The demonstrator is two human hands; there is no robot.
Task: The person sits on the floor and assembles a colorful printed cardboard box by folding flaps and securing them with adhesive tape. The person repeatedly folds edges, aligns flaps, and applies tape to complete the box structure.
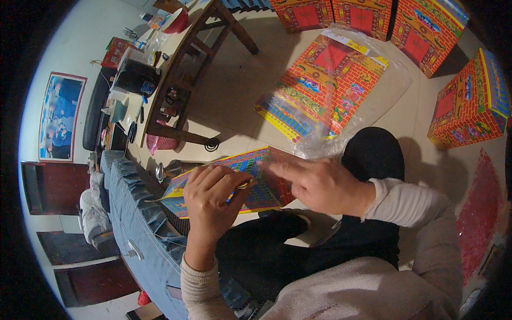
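Note:
Over my lap is a brightly printed cardboard house piece (266, 181), with a blue and yellow patterned part and a red brick part. My left hand (213, 197) is closed on the piece's upper edge, thumb and fingers pinching it. To the right, my right hand (320, 184) hovers close over the brick-print part. Its index finger stretches out to the left and the others are partly curled. Motion smears the fingertips, and nothing shows in this hand. Whether it touches the cardboard is hard to make out.
Flat printed sheets (330, 85) lie in clear plastic on the floor ahead. Several folded brick-print boxes (469, 106) stand at the far side and right. A wooden table (184, 69) with a red bowl (176, 21) is at left, beside a blue-covered sofa (138, 213). A red bag-like thing (480, 218) lies right.

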